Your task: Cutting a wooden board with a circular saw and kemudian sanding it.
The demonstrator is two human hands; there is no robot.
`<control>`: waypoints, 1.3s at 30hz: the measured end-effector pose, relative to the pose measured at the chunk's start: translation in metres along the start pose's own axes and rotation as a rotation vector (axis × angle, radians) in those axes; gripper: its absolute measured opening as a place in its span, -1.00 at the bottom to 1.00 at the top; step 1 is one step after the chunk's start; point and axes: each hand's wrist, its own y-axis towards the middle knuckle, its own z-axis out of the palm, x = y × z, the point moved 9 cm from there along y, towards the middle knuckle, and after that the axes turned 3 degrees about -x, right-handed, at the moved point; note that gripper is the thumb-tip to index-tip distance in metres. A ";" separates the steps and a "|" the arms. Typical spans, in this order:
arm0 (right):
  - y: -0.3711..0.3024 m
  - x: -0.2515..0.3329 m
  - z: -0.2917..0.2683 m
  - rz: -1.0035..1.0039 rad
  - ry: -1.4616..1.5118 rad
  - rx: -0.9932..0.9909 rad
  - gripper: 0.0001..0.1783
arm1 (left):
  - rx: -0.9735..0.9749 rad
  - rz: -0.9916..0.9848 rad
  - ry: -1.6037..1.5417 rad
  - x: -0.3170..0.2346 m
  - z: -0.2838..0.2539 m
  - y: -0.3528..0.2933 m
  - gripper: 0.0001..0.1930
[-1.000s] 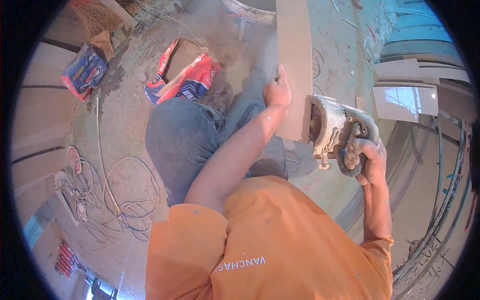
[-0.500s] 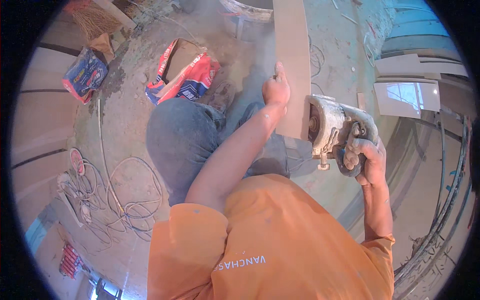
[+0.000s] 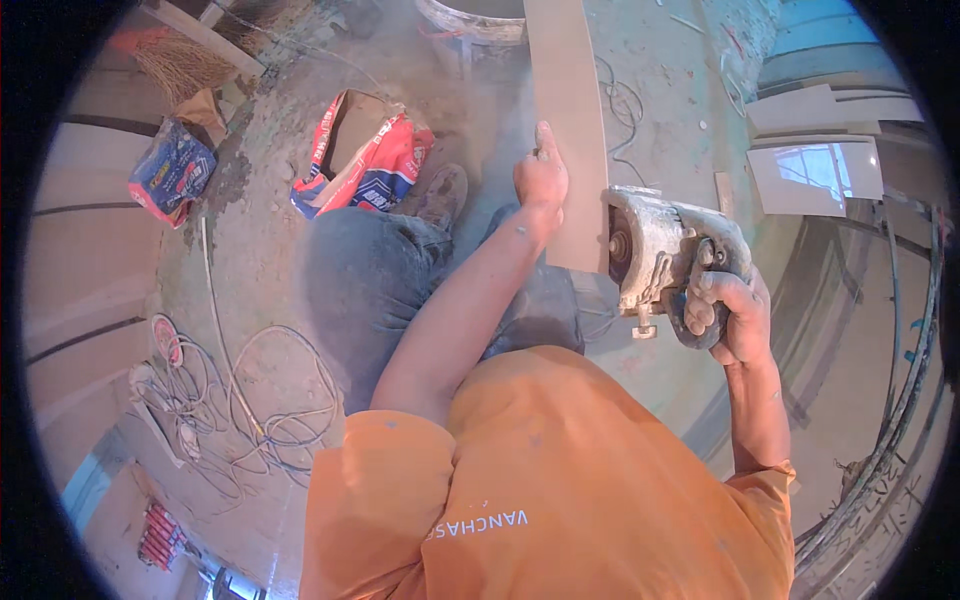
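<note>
A long, narrow beige tile strip (image 3: 570, 120) runs up and away from my knees past the top of the view. My left hand (image 3: 541, 180) grips its left edge, index finger stretched along the face and the other fingers curled at the edge. In my right hand (image 3: 738, 312) is a dusty handheld tile saw (image 3: 668, 250), fingers wrapped round its dark handle. The saw's base plate lies against the strip's right edge near its lower end. A round part shows at the saw's left side; the cutting edge is hidden.
An open red, white and blue bag (image 3: 372, 155) stands beyond my left knee, another bag (image 3: 172, 170) farther left. A round container (image 3: 470, 25) sits at the far side. Coiled cables (image 3: 265, 400) lie at left, a cord (image 3: 628, 115) beyond the saw, white tiles (image 3: 815, 178) at right.
The strip, both hands and the saw appear slightly farther left, while the floor objects at left sit a little lower, as the view has shifted. Both holds stay the same.
</note>
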 end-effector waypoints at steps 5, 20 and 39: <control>-0.007 -0.002 -0.006 -0.028 0.011 0.008 -0.73 | 0.012 0.022 -0.012 -0.001 0.001 0.000 -0.09; 0.009 -0.060 -0.114 -0.106 0.195 -0.326 -0.73 | 0.060 -0.078 -0.077 0.010 0.001 0.009 -0.09; 0.161 -0.375 -0.337 0.191 1.249 -0.994 -0.25 | -0.217 0.316 0.372 -0.020 -0.034 0.008 -0.13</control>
